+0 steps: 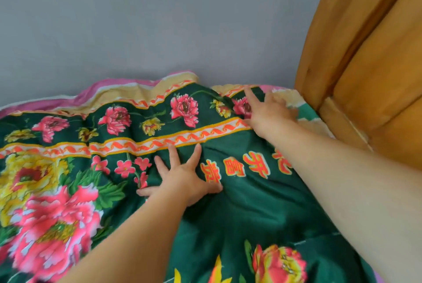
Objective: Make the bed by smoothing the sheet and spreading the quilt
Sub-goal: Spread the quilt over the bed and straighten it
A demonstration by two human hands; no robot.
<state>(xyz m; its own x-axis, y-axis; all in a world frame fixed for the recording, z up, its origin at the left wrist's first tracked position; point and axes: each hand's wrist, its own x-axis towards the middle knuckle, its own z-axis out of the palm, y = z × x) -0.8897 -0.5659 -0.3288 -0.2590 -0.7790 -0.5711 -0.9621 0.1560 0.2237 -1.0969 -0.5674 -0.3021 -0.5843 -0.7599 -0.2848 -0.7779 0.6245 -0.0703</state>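
Green padded floral cotton quilt (239,209) looks soft, bulky and fairly light. Both hands, left hand (182,182) at centre and right hand (267,111) upper right, press it flat-fingered; its puckered upper edge looks best to pinch.

**Bed covered by a floral quilt**

A bed (308,109) fills the lower frame, its wooden headboard (365,59) at 2 o'clock. A dark green quilt (239,214) with pink and yellow flowers lies over it, the pink and cream edge bunched at 12 o'clock against the grey wall.
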